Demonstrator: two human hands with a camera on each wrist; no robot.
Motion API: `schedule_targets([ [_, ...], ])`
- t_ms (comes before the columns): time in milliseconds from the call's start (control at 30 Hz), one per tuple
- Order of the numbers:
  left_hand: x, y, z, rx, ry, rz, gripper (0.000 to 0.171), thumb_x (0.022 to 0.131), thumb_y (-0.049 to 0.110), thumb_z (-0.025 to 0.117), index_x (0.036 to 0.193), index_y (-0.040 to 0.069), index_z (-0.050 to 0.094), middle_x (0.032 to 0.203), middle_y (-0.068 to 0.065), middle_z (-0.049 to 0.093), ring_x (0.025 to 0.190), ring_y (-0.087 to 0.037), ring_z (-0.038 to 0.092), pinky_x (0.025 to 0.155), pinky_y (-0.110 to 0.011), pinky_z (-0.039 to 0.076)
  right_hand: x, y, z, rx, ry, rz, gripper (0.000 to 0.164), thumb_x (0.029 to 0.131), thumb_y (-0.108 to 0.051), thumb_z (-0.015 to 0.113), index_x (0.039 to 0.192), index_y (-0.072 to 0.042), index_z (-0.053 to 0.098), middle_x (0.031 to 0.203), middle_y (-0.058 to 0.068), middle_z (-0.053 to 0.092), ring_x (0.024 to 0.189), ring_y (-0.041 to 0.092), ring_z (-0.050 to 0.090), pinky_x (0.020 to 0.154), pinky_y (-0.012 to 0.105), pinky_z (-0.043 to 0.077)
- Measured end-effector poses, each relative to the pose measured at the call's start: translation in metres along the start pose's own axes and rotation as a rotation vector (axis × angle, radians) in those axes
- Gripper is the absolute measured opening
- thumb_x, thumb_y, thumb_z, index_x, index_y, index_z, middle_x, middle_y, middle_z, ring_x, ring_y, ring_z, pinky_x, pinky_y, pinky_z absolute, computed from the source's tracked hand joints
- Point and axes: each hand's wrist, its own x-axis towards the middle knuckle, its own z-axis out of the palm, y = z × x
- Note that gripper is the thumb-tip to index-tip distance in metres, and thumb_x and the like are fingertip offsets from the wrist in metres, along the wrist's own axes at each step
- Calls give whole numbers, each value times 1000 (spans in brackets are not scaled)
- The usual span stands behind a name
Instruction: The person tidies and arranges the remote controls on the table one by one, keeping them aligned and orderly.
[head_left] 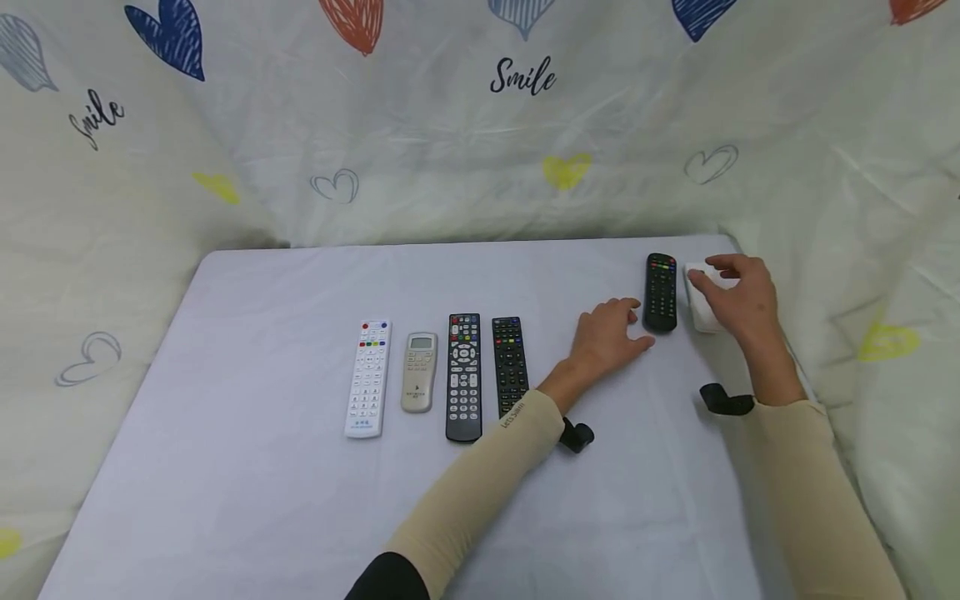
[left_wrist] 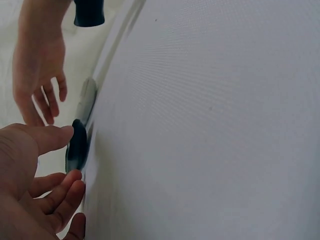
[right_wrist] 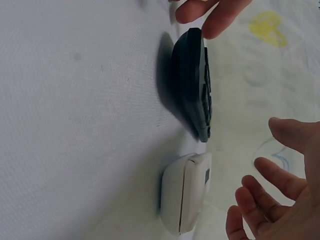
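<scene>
From the head view the left hand [head_left: 609,333] rests open just left of the black remote [head_left: 661,292], in the left wrist view its thumb [left_wrist: 50,137] touches this remote's end to steady it, and in the right wrist view the right hand [right_wrist: 280,200] hovers open over the white remote [right_wrist: 186,199] right of it.

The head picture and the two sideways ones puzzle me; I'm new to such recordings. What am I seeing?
No machine here: a person wears three cameras, one on the head and one on each wrist. The head view looks down at a table under a pale cloth. Four remotes lie in a row: white, small beige, and two black. Farther right, the left hand reaches beside a fifth black remote, while the right hand hovers over a small white remote. The wrist views show those two remotes edge-on. Neither hand has a grip on anything.
</scene>
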Motion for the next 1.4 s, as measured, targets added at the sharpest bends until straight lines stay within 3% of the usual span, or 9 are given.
schedule_targets([
  [200,-1,10,3,79,15,-24,62,96,55,69,149,27,54,125,18,69,115,-2,64,89,-21,46,9,4,2,-25,-63,-21,65,103,-46,58,144,5,54,148,35,43,136,52,42,102,63,38],
  [600,0,15,10,151,32,-45,62,98,55,66,151,26,53,134,13,66,123,-4,61,96,-25,48,31,6,11,-106,-98,-78,61,104,-39,59,144,6,52,151,38,39,137,57,37,106,70,36],
  [767,1,18,15,178,46,-51,64,98,57,65,152,25,52,142,10,62,128,-6,59,100,-26,49,41,6,15,-170,-111,-111,58,103,-36,62,140,8,54,155,37,36,142,58,33,115,69,30],
  [967,-3,22,21,228,58,-48,66,98,60,62,153,25,50,140,10,60,127,-5,58,99,-25,46,44,9,14,-326,-182,-108,60,104,-41,55,140,7,54,156,41,32,143,59,30,117,71,27],
  [1233,-1,22,25,221,104,-48,62,100,59,61,150,24,52,133,9,61,119,-5,60,91,-23,45,50,15,18,-344,-231,-83,60,104,-46,54,145,-3,51,163,37,23,150,60,21,113,86,12],
  [1400,1,22,27,211,106,-65,61,99,59,62,150,25,53,131,10,62,117,-5,60,88,-22,42,52,18,20,-353,-259,-79,63,104,-48,54,150,-5,47,164,37,21,151,60,18,112,88,6],
])
